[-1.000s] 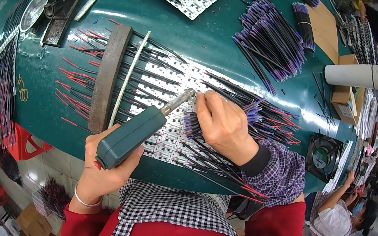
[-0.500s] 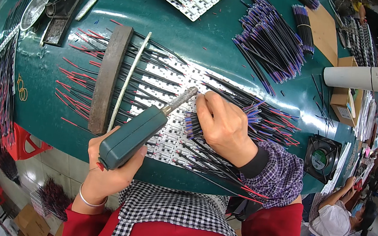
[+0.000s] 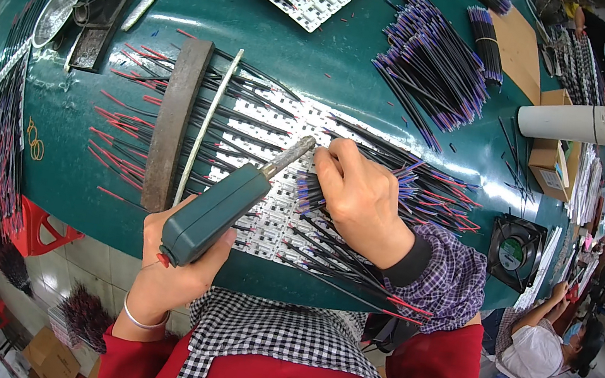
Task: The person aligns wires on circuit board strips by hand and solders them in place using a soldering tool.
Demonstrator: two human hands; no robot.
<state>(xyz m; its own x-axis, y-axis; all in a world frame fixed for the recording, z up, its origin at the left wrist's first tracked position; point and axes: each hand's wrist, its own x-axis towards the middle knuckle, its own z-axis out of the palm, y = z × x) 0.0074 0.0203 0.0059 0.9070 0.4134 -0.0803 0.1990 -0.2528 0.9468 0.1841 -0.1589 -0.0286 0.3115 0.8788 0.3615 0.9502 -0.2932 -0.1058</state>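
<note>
My left hand [image 3: 176, 276] is wrapped round the green handle of a soldering gun [image 3: 213, 211]. Its metal tip slants up to the right, over a white circuit board panel [image 3: 260, 223]. Close to that tip are the bent, pinched fingers of my right hand [image 3: 363, 202]. Beneath its palm a bunch of short black wires [image 3: 310, 192] with purple ends sticks out, gripped by the curled fingers. Whatever the fingertips pinch is too small to make out. Rows of black wires with red ends [image 3: 123, 132] spread from both sides of the panel.
A brown bar [image 3: 175, 127] and a thin pale stick [image 3: 207, 128] lie across the left wires. A loose wire pile [image 3: 435, 60] is at the far right, near a white cylinder [image 3: 563, 122] and a black fan [image 3: 515, 254]. More panels [image 3: 322, 6] are stacked at the back.
The soldering gun has shifted very slightly, its handle a little to the right. My right hand's knuckles have risen a touch, the fingers still bent beside the tip.
</note>
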